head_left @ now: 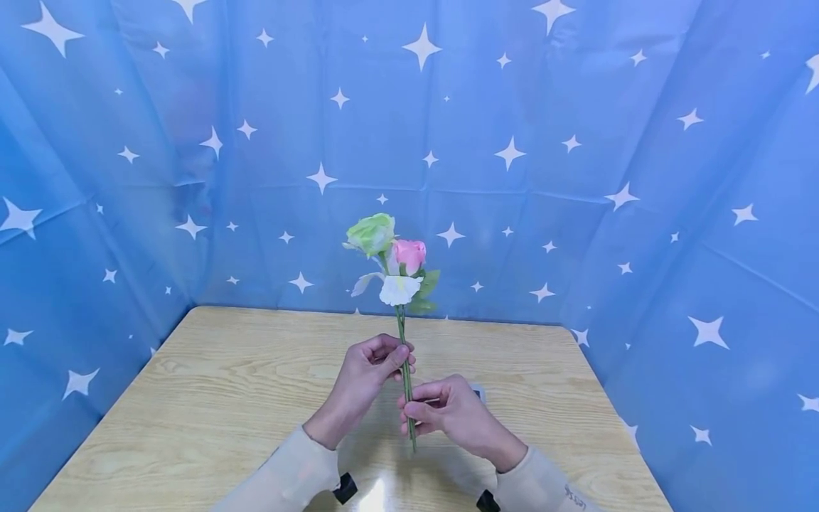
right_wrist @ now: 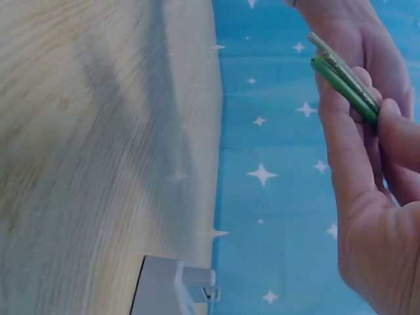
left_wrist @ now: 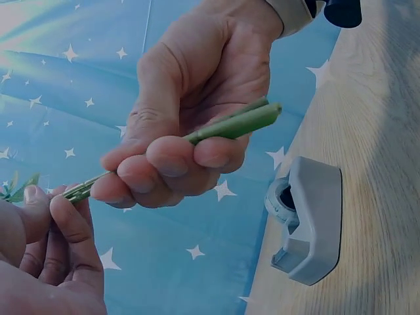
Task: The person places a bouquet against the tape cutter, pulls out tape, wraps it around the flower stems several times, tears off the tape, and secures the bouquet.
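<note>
A bunch of artificial flowers stands nearly upright in the head view: a pale green bloom (head_left: pixel 371 235), a pink rose (head_left: pixel 410 254) and a white ruffled flower (head_left: pixel 401 289). My left hand (head_left: pixel 371 370) pinches the green stems (head_left: pixel 402 323) below the blooms, between thumb and fingers. Lower on the same stems, my right hand (head_left: pixel 454 412) grips them near their cut ends. These stem ends (left_wrist: pixel 243 121) poke out past the right hand's fingers in the left wrist view. In the right wrist view the stem ends (right_wrist: pixel 344 82) show again. The blooms lie mostly outside both wrist views.
A grey tape dispenser (left_wrist: pixel 318 223) with a roll of tape stands on the wooden table (head_left: pixel 256 377); in the head view my right hand mostly hides it. A blue curtain (head_left: pixel 384 128) with white stars hangs around the back and sides of the table.
</note>
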The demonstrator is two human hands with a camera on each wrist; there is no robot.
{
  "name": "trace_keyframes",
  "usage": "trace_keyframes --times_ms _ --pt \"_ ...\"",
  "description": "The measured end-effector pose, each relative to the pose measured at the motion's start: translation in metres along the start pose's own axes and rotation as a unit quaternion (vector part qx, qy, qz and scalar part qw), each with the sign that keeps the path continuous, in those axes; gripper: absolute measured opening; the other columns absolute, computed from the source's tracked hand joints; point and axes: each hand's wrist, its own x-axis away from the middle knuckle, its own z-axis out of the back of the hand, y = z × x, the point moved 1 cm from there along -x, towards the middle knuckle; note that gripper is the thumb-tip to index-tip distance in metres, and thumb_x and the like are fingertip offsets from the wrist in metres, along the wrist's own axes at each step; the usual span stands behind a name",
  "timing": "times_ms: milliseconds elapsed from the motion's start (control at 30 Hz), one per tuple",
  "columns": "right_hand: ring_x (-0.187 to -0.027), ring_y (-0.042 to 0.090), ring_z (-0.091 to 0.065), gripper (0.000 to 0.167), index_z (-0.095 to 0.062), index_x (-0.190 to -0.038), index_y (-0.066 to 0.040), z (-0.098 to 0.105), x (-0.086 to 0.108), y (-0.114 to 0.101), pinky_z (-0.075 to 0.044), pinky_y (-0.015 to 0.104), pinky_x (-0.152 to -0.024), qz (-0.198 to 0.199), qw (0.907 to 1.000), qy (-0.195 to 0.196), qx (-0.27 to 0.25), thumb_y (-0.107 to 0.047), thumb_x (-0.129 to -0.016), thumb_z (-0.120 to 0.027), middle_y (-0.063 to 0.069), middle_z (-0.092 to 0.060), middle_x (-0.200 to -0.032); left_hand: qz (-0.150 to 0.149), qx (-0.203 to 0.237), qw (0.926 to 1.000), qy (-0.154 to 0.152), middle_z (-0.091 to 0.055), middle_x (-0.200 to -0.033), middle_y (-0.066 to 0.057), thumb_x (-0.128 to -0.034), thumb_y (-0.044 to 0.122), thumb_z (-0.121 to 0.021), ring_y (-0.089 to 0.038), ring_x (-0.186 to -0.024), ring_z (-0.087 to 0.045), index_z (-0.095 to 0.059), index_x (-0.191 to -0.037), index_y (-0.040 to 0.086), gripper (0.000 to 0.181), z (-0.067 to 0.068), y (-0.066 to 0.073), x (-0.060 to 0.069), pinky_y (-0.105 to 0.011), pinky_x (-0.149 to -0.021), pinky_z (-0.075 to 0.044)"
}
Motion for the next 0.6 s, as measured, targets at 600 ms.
trace_keyframes --times_ms 600 --pt "-0.088 0.016 -0.087 0.03 -0.082 -0.124 0.012 -0.002 0.005 -0.014 -0.075 0.046 -0.092 0.021 0.9997 0.005 0.012 -0.017 -0.114 -0.078 0.008 -0.086 -0.1 -0.002 0.016 0.9997 0.019 -0.091 -0.104 0.0 -0.1118 0.019 -0.082 -0.011 -0.093 -0.085 -0.084 -0.132 -0.003 0.03 0.002 0.002 -0.003 -0.028 -0.088 -0.072"
